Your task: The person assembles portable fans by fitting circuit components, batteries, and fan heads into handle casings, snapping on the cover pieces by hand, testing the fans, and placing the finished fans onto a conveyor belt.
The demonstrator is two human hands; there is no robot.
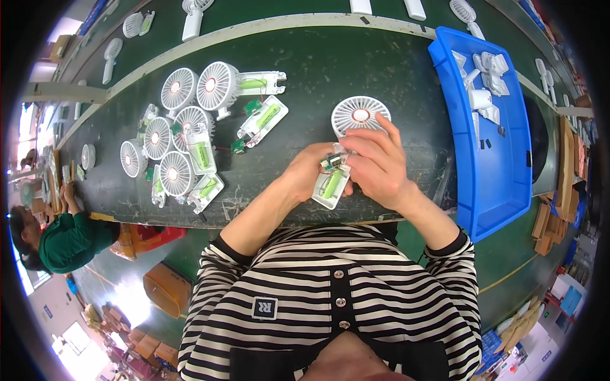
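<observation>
Before me is a small white handheld fan (360,115), its round grille pointing away from my body. Its handle is without a cover, so a green battery cell (332,184) shows inside the white half-shell. A small green circuit board (332,162) with wires sits at the neck, above the battery. My left hand (304,170) is closed round the handle from the left. My right hand (380,164) is closed on the neck from the right, its fingers bent over the lower grille edge and beside the board. What lies under the right fingertips is hidden.
Several open fans (178,136) with batteries and boards lie clustered on the dark table at left. A blue bin (467,184) holding white plastic parts stands at right. Along the far side runs a pale rail (305,21), with more fans beyond. A person in green (73,241) sits far left.
</observation>
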